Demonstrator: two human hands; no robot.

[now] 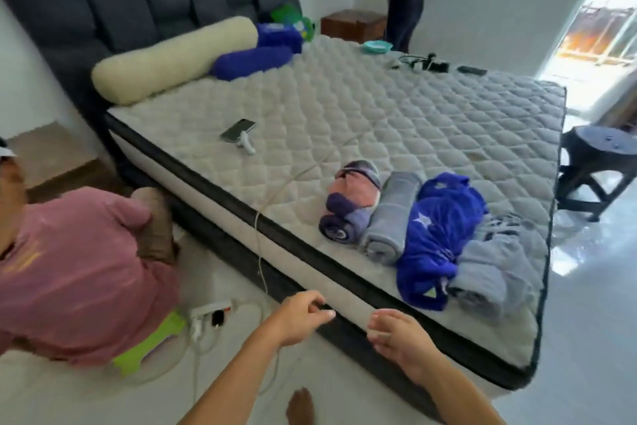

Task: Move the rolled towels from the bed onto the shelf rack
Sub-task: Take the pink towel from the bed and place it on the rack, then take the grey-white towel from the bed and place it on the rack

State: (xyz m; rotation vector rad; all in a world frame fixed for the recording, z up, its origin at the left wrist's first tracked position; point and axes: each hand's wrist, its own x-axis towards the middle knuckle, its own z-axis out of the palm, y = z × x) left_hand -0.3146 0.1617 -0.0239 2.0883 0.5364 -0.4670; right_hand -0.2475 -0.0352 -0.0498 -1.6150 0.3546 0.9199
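Several rolled towels lie side by side near the front corner of the bed (431, 121). From left to right: a pink and purple roll (348, 204), a grey roll (391, 221), a bright blue roll with white stars (437, 238), and a looser grey-blue one (489, 269). My left hand (303, 316) hovers at the mattress's front edge, fingers curled and holding nothing. Just right of it, my right hand (396, 335) is also empty with fingers loosely bent. Both hands are short of the towels. No shelf rack is in view.
A person in a pink shirt (79, 273) crouches on the floor at left, by a power strip (210, 314) and a cable running up onto the bed. A phone (238, 130), cream bolster (172, 59), blue pillows and small items lie on the mattress. A dark stool (596, 169) stands right.
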